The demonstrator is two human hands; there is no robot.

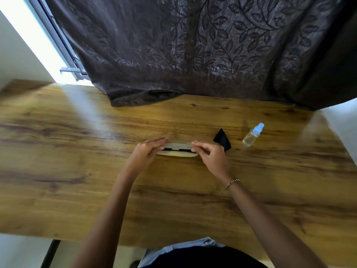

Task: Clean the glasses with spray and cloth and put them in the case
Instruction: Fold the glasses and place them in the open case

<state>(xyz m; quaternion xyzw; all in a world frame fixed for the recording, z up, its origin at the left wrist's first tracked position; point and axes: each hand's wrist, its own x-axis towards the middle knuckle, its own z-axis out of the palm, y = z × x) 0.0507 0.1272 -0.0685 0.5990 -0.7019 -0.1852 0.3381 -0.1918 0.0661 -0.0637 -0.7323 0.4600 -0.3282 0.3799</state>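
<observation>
Forearms reach in from 6 o'clock. The left hand [147, 149] and right hand [209, 153] pinch opposite ends of the case [178, 145] at mid-counter [77, 171]. The case's lid is ajar and its long axis runs 9 to 3 o'clock.

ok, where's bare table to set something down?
Free: the table left of the left hand, and the near strip towards the front edge. Crowded: right of the case, where cloth and spray bottle sit; curtain drapes onto the far edge.
</observation>
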